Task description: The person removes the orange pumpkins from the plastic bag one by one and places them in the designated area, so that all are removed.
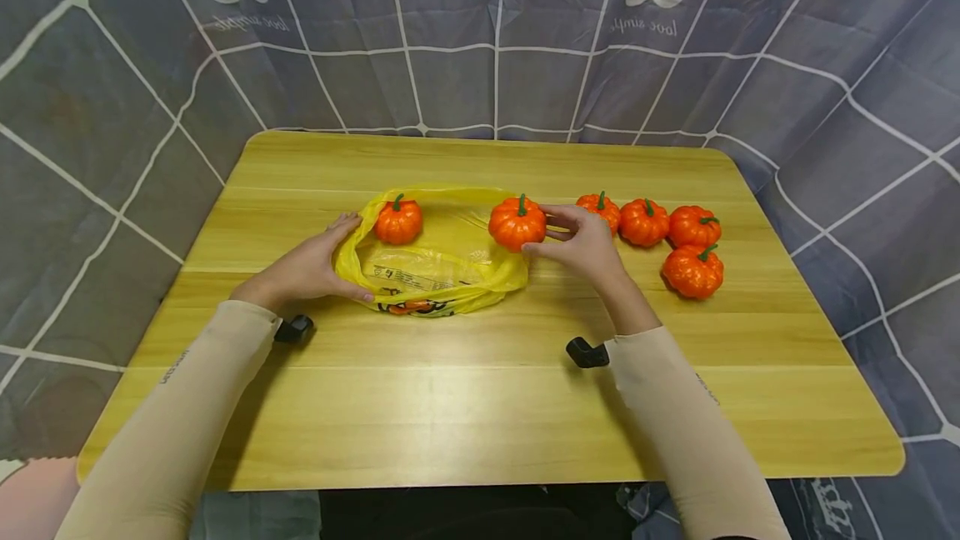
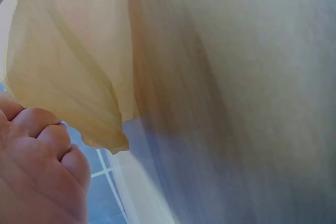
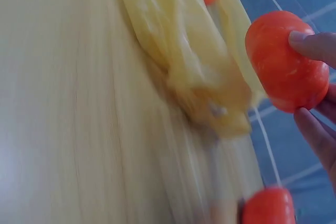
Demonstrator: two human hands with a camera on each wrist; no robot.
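A yellow plastic bag (image 1: 442, 273) lies with its mouth spread open on the table. One small orange pumpkin (image 1: 399, 221) with a green stem sits inside, at its left end. My left hand (image 1: 311, 265) holds the bag's left side, thumb at the front rim; in the left wrist view its fingers (image 2: 39, 129) are curled beside the yellow plastic. Between thumb and fingertips, my right hand (image 1: 585, 247) pinches another small pumpkin (image 1: 516, 225) over the bag's right end. The right wrist view shows this pumpkin (image 3: 283, 61) raised above the table.
Right of my right hand several more pumpkins (image 1: 643, 223) stand grouped on the wooden table (image 1: 480, 390); the hand partly covers the leftmost one. Grey curtains (image 1: 450, 90) with white lines surround the table's back and sides.
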